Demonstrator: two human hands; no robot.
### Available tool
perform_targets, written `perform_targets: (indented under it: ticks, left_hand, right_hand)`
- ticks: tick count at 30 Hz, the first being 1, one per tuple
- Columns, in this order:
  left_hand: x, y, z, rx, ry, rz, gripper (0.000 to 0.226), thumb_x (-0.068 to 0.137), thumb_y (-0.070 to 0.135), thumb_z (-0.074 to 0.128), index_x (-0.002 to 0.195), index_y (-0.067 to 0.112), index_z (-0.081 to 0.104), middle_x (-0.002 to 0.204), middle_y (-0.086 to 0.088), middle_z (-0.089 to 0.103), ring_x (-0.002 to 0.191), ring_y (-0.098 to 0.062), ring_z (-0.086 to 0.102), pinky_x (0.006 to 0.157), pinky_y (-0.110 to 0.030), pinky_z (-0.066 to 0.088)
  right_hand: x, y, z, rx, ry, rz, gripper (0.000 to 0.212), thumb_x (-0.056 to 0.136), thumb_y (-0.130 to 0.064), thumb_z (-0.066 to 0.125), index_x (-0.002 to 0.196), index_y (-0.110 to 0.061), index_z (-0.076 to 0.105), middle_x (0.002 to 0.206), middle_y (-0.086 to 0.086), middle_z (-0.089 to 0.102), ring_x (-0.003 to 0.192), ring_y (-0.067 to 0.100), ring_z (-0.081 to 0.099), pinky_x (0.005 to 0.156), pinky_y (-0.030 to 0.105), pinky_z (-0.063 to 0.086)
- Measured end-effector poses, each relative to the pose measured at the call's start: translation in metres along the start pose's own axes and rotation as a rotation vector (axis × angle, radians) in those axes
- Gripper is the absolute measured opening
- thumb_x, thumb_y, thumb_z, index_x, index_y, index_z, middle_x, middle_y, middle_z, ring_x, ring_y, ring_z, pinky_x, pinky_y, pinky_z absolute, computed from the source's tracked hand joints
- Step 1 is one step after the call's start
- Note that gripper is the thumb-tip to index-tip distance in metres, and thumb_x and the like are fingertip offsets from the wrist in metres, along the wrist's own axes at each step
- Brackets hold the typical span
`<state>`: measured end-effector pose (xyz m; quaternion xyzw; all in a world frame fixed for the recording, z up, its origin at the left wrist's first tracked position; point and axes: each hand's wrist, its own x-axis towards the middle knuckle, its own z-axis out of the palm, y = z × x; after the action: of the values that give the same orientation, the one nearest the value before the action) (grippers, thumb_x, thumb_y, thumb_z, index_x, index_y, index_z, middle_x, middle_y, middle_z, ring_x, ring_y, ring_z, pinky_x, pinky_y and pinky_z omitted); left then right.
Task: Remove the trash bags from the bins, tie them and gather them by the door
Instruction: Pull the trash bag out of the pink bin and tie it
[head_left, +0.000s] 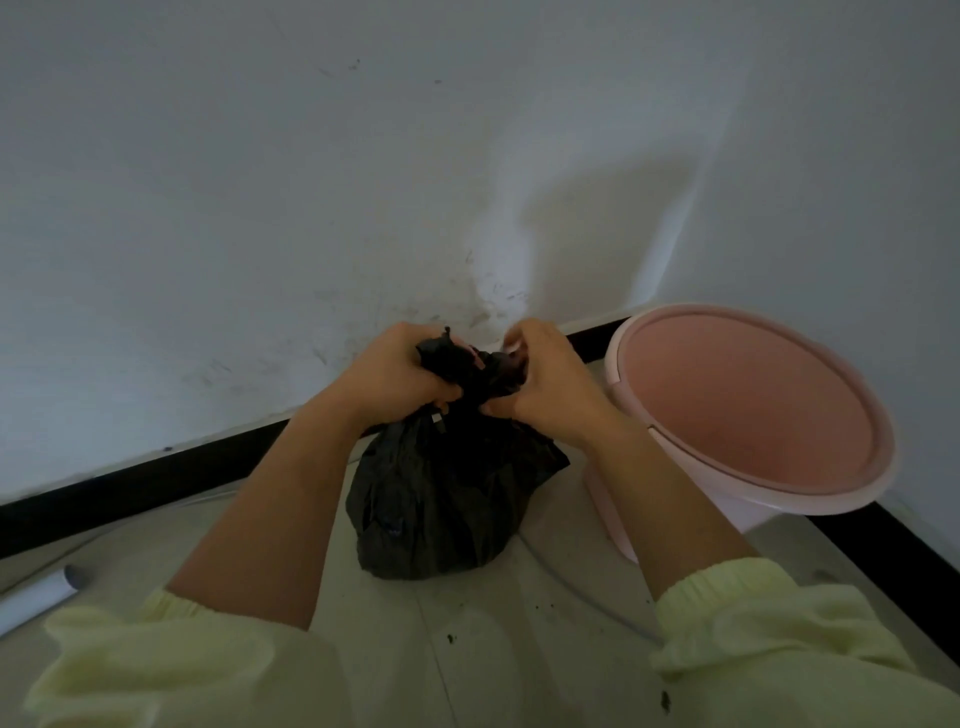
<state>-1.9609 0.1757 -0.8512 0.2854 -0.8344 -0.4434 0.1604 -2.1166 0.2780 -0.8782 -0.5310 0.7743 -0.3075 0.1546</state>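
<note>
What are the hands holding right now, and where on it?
Both the left hand and right hand grip the black trash bag by its gathered neck at the top.

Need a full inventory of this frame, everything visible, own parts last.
bag: 1, black, floor, centre
bin: 1, pink, right of the bag, in the corner
tube: 1, white, floor, lower left
cable: at least 1, pale, floor, near the bag
skirting: black, foot of the wall
wall: white, scuffed, behind
sleeves: 2, pale yellow, bottom corners
left hand: 1, grips the bag's neck
right hand: 1, grips the bag's neck
</note>
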Motion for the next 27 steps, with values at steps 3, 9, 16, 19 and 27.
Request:
perform_targets:
  ticks: [3, 9, 16, 19, 27]
  left_hand:
    - [0.002, 0.004, 0.002, 0.219, 0.020, 0.070, 0.035, 0.071, -0.007, 0.066, 0.100, 0.013, 0.067, 0.087, -0.005, 0.068, 0.076, -0.018, 0.065, 0.071, -0.034, 0.055]
    - [0.006, -0.011, 0.005, 0.414, 0.239, 0.119, 0.025, 0.071, 0.004, 0.064, 0.089, 0.021, 0.058, 0.071, 0.003, 0.066, 0.072, -0.024, 0.063, 0.063, -0.035, 0.050]
    - [0.001, -0.034, 0.025, 0.393, 0.502, 0.117, 0.024, 0.081, 0.003, 0.062, 0.096, 0.012, 0.045, 0.086, 0.000, 0.053, 0.067, -0.022, 0.052, 0.056, -0.033, 0.039]
    - [0.000, -0.043, 0.027, 0.305, 0.510, 0.098, 0.029, 0.083, 0.002, 0.059, 0.098, 0.015, 0.038, 0.079, 0.000, 0.054, 0.066, -0.024, 0.054, 0.056, -0.038, 0.044]
    - [-0.008, -0.048, 0.033, 0.333, 0.587, 0.257, 0.034, 0.074, 0.003, 0.062, 0.092, 0.022, 0.040, 0.086, 0.004, 0.050, 0.074, -0.020, 0.052, 0.057, -0.037, 0.044]
  right_hand:
    - [0.001, 0.001, 0.010, -0.108, -0.045, -0.102, 0.081, 0.070, -0.030, 0.081, 0.140, -0.036, 0.041, 0.141, 0.002, 0.034, 0.132, 0.020, 0.025, 0.103, 0.039, 0.026]
    - [0.004, 0.004, 0.036, -0.116, 0.179, -0.185, 0.015, 0.079, -0.026, 0.070, 0.083, -0.019, 0.057, 0.091, -0.008, 0.049, 0.101, 0.020, 0.049, 0.075, 0.030, 0.020]
    - [0.002, -0.001, 0.050, -0.131, 0.249, -0.309, 0.021, 0.079, -0.026, 0.059, 0.065, -0.014, 0.048, 0.063, -0.008, 0.049, 0.065, 0.019, 0.053, 0.073, 0.029, 0.029]
    - [-0.001, -0.007, 0.045, 0.344, 0.124, -0.112, 0.041, 0.088, -0.029, 0.052, 0.054, -0.008, 0.043, 0.053, 0.006, 0.044, 0.052, 0.017, 0.042, 0.056, 0.031, 0.031]
    - [0.010, -0.020, 0.042, 0.855, 0.019, 0.491, 0.052, 0.091, -0.049, 0.052, 0.090, -0.001, 0.070, 0.085, 0.007, 0.069, 0.082, 0.019, 0.066, 0.073, 0.033, 0.050]
